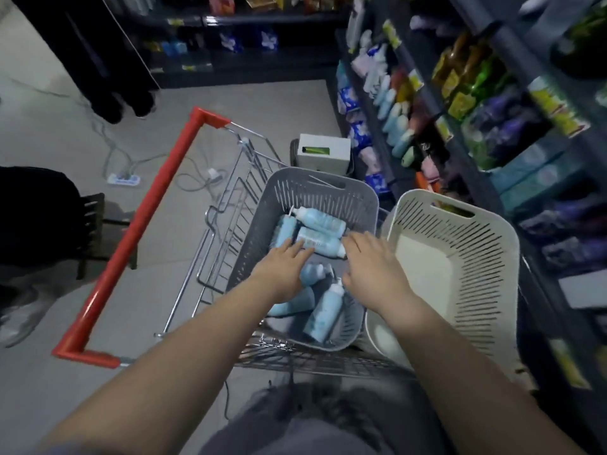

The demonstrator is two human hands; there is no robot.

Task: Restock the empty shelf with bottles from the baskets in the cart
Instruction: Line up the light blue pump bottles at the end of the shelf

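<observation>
In the grey slotted plastic basket (312, 192) of the red-handled wire cart (157, 188), pale blue plastic bottles (320, 221) lay loose and crossed. A hurried grab would probably have let a smooth one slip or knocked its neighbours. Left hand (282, 267) and right hand (371, 261) hovered palm-down above them, fingers extended, holding nothing; a cream slotted basket (476, 257) stood alongside

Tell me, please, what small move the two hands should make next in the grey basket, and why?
Probably lower both and close a grip on the blue bottle lying crosswise at their fingertips. The left hand and right hand are spread open over the grey basket, holding nothing, and that bottle lies on top, nearest both. The white basket beside it shows no bottles.
</observation>
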